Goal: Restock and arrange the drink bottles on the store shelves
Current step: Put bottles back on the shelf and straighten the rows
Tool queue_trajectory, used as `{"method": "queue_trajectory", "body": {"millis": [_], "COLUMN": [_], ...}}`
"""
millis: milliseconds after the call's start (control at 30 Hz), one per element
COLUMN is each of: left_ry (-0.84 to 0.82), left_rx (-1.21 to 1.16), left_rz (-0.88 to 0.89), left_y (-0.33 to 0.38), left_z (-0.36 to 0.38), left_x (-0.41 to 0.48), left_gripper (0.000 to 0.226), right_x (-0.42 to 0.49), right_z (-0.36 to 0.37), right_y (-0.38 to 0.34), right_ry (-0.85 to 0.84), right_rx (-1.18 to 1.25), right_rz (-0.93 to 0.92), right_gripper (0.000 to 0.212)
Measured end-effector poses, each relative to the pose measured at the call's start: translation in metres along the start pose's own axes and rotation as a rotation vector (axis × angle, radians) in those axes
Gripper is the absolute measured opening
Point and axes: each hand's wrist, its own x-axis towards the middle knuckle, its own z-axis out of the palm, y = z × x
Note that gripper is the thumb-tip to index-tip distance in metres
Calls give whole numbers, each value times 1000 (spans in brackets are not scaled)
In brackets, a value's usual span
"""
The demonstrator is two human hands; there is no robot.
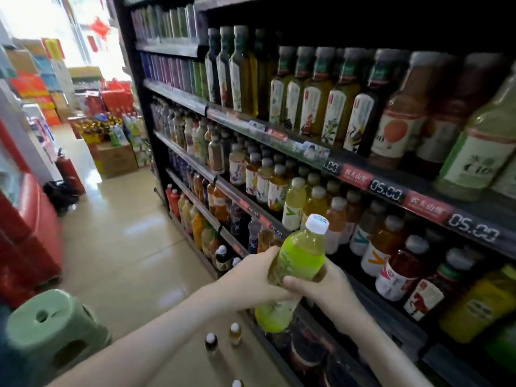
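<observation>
1. Two bare forearms come in from the bottom edge. The left hand (251, 277) and right hand (326, 286) meet on a lime-green plastic drink bottle (301, 255) with a white screw cap (317, 223).
2. On the right, a tall black shelving unit (351, 174) fills the view. Its front rails run diagonally and carry red-and-black price strips (386, 189). Bottles crowd every visible row up to the front edges.
3. Left of the shelving, a glossy beige tiled floor (125, 233) forms an open aisle up to a red cabinet (28, 219) at the left edge.
4. At lower left, a pale green plastic stool (53, 331) stands on the floor, near the left forearm.
5. The lime-green plastic drink bottle is tilted, with its cap up and towards the shelf. It is just in front of a row of yellow and orange bottles, and its base hangs over a lower shelf's front edge.
6. Grip: the left hand's fingers curl round the bottle's middle. The right hand's thumb lies across the label, with that hand wrapped behind. Both are closed round the bottle.
7. Three small white-capped bottles (210, 340) stand on the floor below the hands, near the shelving's base.
</observation>
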Motion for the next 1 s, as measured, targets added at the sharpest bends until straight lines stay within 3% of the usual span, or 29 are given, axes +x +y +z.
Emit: {"method": "queue_trajectory", "body": {"millis": [200, 367, 533, 700, 833, 1000], "left_ry": [11, 51, -37, -278, -292, -338], "left_rx": [-69, -126, -226, -528, -424, -364], "left_rz": [148, 190, 260, 361, 514, 670], "left_y": [3, -1, -13, -1, 30, 66], "left_z": [-69, -111, -139, -157, -141, -100], "left_x": [88, 141, 173, 193, 198, 190], "left_gripper": [62, 53, 56, 39, 22, 20], "right_x": [89, 146, 168, 153, 120, 54], "right_z": [-16, -20, -11, -10, -18, -25], "right_y": [-47, -82, -96, -104, -112, -111], "right_ry": [149, 196, 285, 518, 742, 1044], "right_rx": [-67, -122, -144, -148, -157, -187], "right_rz": [-146, -175, -184, -181, -166, -142], "right_gripper": [36, 33, 32, 28, 29, 25]}}
